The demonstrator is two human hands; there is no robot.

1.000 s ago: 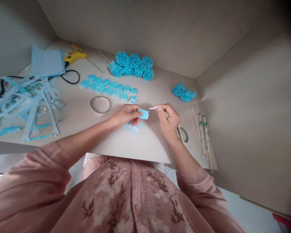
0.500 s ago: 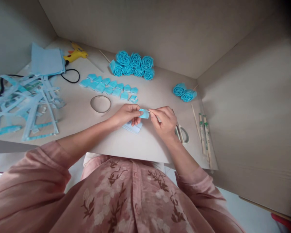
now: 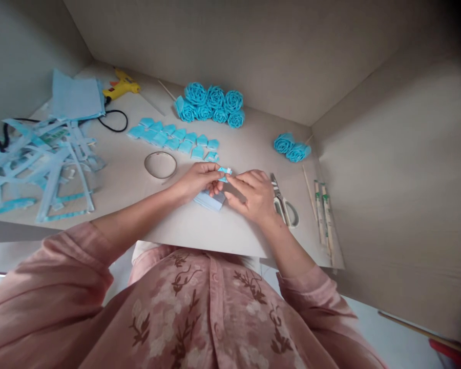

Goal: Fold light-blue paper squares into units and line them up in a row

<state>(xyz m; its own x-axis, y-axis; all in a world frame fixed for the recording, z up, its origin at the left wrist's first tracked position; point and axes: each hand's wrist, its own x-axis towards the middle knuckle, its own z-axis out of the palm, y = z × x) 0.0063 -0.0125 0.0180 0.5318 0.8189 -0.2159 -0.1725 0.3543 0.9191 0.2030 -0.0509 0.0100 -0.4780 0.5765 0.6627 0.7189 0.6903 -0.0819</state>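
Between its thumb and fingers, my left hand (image 3: 202,179) pinches a small folded blue piece (image 3: 225,174), with a whitish bit at its right end. My right hand (image 3: 253,195) is just to the right. Its index fingertip touches the edge of the piece while the thumb stays apart below. Beneath my hands lies a stack of pale blue sheets (image 3: 211,201), partly covered by my left fingers. Scissors (image 3: 285,205) with white handles lie beside my right wrist. Beyond my left hand, similar folded blue pieces (image 3: 171,137) lie in two rows.
A roll of tape (image 3: 160,165) lies left of centre. Blue rosettes (image 3: 215,102) are grouped at the back, with two more rosettes (image 3: 292,147) at right. Sticks (image 3: 325,218) lie near the right wall. Blue scraps (image 3: 57,164), folded cloth (image 3: 78,97) and a yellow glue gun (image 3: 122,84) occupy the left.
My right hand's pinch at the piece's right edge has loosened, with thumb and index now apart. The piece looks more folded over and shows a whitish bit. More of the scissors is visible.
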